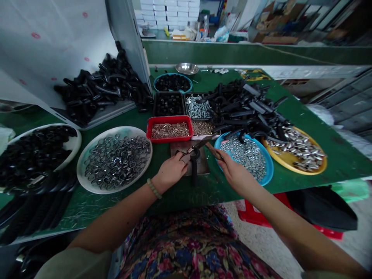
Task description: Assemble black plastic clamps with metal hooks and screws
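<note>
Near the table's middle, my left hand (pixel 173 170), with a beaded bracelet at the wrist, has its fingers closed on a black lever-like part (pixel 194 172). A small shiny metal fitting (pixel 190 150) shows at the fingertips, and the part's dark arm hangs down over a flat metal plate (pixel 205 166). My right hand (pixel 234 172) is closed round a brown stick-like tool (pixel 214 150) beside the plate; its far end is hard to make out. Just ahead stand a red tray (pixel 148 130) of small copper-coloured pins and a blue tray (pixel 270 170) of small silvery pieces.
A white tray (pixel 80 170) of metal rings lies left, beside another tray (pixel 77 141) of black parts. Black levers (pixel 247 104) are heaped at right, near a yellow tray (pixel 322 162) of metal barrels. A large bin (pixel 128 35) spills black parts at back left.
</note>
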Demonstrator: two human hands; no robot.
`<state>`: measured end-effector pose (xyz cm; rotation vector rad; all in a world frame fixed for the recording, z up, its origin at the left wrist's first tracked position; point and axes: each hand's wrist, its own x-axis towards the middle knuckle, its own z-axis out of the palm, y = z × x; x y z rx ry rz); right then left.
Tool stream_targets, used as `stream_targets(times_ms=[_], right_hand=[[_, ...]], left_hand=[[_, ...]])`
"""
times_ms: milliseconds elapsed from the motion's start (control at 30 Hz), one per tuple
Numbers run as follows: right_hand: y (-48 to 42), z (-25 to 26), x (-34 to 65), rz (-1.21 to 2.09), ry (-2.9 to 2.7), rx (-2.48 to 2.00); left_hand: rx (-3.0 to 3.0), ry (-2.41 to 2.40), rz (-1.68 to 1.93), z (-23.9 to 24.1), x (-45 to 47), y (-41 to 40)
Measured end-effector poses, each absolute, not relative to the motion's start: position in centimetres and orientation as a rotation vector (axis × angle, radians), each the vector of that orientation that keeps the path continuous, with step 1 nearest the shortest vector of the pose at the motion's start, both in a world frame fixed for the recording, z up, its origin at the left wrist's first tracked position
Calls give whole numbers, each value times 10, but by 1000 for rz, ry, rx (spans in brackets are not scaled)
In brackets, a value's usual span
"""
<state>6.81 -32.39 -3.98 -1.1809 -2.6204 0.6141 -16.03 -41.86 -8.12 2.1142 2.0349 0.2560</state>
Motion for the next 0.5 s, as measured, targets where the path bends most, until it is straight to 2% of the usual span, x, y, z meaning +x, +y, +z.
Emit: stream_targets(times_ms=[333,500], right_hand=[[-314,-43,40,541,-2640,-1201],[-321,-32,42,662,-2696,-1159]], left_hand=[[2077,1981,308,-86,-160,-415],[2040,2013,345,-78,-172,-416]])
